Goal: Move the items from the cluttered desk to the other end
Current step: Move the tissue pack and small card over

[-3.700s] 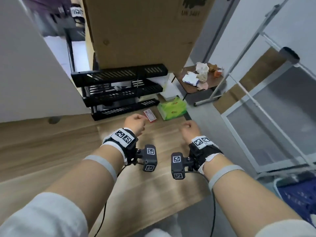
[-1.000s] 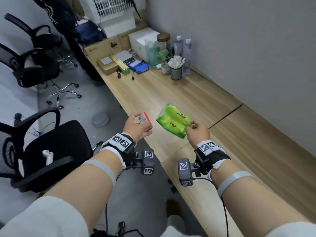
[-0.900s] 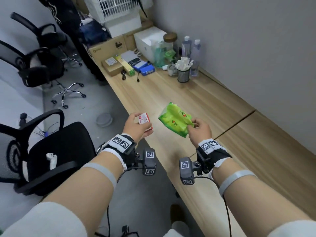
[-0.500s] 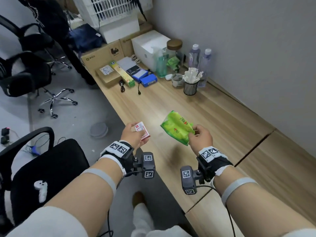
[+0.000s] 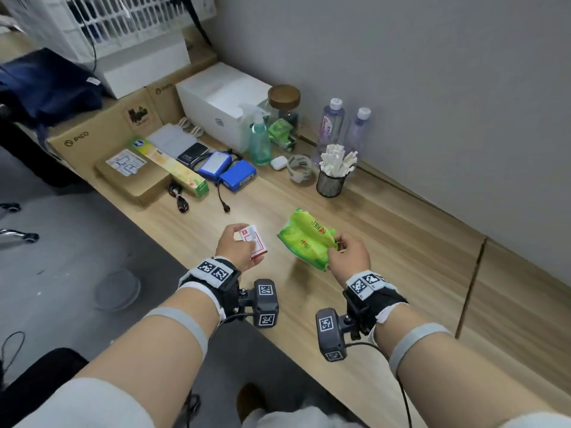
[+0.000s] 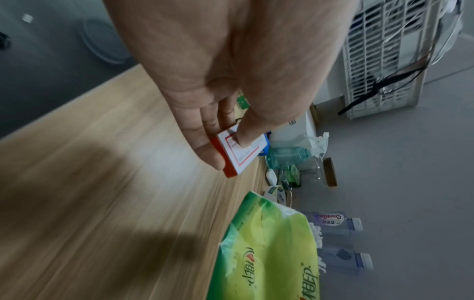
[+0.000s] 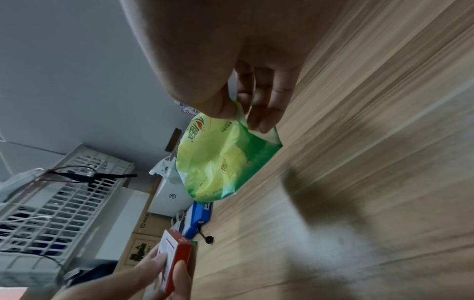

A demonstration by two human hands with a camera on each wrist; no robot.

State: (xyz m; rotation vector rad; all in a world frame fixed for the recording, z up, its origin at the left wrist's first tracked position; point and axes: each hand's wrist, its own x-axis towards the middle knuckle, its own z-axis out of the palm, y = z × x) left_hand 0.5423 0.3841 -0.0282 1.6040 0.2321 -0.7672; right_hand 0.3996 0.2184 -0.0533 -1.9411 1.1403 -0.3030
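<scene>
green-yellow tissue pack (image 5: 306, 239), red-white box (image 5: 254, 240)

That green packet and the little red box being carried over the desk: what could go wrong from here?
The right hand pinches only an end flap of the green tissue packet, so it might slip or tear free. The left hand holds the small red-and-white box near the desk edge; a fumble could drop it to the floor. Setting either down far ahead risks knocking the mesh cup.

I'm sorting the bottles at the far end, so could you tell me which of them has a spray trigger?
The teal-green bottle, standing in front of the white box. It has a white trigger head; the two clear bottles by the wall have plain white caps.
</scene>
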